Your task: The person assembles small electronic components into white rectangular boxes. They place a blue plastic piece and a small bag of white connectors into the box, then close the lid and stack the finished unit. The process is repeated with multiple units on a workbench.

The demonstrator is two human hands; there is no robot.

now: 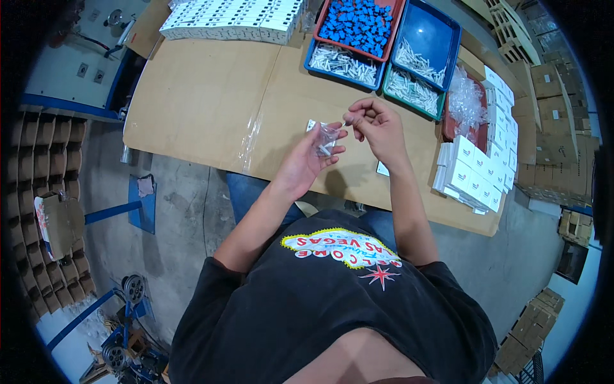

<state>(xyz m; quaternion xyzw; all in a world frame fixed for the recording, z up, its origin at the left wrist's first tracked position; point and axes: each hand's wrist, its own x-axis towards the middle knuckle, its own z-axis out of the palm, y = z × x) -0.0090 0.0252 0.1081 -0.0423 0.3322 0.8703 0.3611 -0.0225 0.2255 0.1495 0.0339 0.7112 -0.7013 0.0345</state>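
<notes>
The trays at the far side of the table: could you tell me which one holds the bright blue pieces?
The red tray, at the top middle, is heaped with blue pieces. The blue trays beside it hold only white parts.

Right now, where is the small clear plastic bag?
In the head view, the small clear plastic bag is held in the left hand just above the cardboard-covered table, near centre, beside the right hand.

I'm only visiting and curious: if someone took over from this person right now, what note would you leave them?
Left hand: holds a small clear plastic bag open above the cardboard table.
Right hand: pinches a small white piece at the bag's mouth.
Supplies: trays of white pieces and blue parts ahead; small white boxes stacked at right.
Done: bag in hand.
Left: by my guess, dropping the piece in; the bag's contents cannot be made out.
</notes>
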